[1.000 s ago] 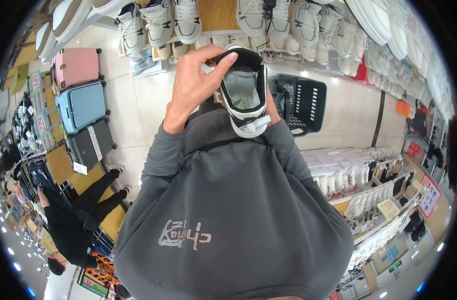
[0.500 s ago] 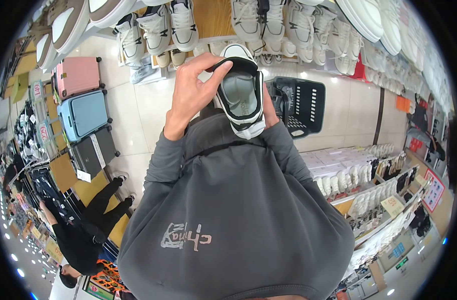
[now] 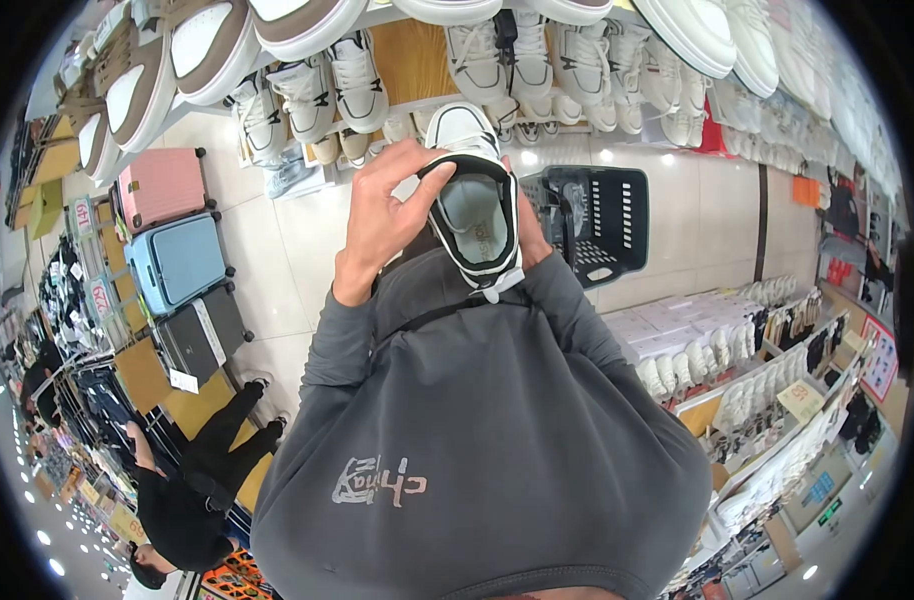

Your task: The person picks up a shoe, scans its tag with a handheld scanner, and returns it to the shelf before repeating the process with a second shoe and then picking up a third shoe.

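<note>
I hold a white sneaker with black trim (image 3: 474,205) in front of my chest, its opening turned toward me so the grey insole shows. My left hand (image 3: 382,215) grips the shoe's black collar, fingers curled over the rim and thumb at its top edge. My right hand (image 3: 530,228) supports the shoe from behind on the right side and is mostly hidden by it. My grey sweatshirt (image 3: 477,430) fills the lower part of the head view.
Shelves of white sneakers (image 3: 477,55) run across the top. A black plastic basket (image 3: 607,215) stands on the tiled floor to the right. Pink (image 3: 162,185), blue (image 3: 182,260) and dark suitcases line the left. A person in black (image 3: 192,480) stands lower left. Shoe racks (image 3: 737,350) lie right.
The sneaker and both hands have come slightly lower and nearer my chest. The view has shifted, showing more of the upper shelves. The person in black has moved down the frame.
</note>
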{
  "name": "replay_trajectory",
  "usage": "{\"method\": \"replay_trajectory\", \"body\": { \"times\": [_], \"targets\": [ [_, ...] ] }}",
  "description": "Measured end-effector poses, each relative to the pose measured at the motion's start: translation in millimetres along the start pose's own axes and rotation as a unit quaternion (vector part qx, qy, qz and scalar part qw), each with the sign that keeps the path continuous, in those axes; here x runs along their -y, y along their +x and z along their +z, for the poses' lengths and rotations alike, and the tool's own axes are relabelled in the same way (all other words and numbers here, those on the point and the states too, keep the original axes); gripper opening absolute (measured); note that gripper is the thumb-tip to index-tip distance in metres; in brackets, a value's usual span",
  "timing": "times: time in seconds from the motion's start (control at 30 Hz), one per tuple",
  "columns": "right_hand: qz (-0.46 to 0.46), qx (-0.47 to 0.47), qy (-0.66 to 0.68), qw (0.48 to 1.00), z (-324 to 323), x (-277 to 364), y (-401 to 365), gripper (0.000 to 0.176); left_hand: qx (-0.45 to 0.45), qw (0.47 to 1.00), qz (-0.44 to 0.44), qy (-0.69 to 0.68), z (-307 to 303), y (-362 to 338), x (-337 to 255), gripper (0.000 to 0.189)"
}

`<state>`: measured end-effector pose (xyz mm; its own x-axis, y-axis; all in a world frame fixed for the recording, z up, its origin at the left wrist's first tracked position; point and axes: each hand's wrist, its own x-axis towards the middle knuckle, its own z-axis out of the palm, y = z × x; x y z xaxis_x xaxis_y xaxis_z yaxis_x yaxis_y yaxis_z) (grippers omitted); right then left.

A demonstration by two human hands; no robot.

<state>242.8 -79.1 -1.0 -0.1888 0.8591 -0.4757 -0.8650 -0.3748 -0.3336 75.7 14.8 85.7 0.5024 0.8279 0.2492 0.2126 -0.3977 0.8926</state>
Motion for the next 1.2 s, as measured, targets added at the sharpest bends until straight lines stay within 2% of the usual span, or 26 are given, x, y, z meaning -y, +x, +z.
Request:
{"method": "replay_trajectory", "body": {
  "times": [0.1,0.43,0.67,0.97,1.2],
  "targets": [
    [-0.004,0.003,0.005,1.000,-1,0,2,0.063,0.009,1.000,-0.019,0.001,-2,-1,1,0.014],
    [0.011,0.013,0.040,0.999,-2,4,4,0.064,0.026,1.000,-0.004,-0.008,-2,1,3,0.016],
    [-0.023,0.005,0.031,0.999,2,8,3,0.062,0.051,0.998,-0.016,-0.020,-2,-1,6,0.019],
    [-0.036,0.004,0.021,0.999,0,8,4,0.062,0.035,0.999,-0.007,-0.039,-4,-9,9,0.023],
    [-0.044,-0.004,-0.004,0.999,1,8,4,0.065,0.036,0.986,-0.101,-0.129,-9,-22,15,0.023]
  ]
}}
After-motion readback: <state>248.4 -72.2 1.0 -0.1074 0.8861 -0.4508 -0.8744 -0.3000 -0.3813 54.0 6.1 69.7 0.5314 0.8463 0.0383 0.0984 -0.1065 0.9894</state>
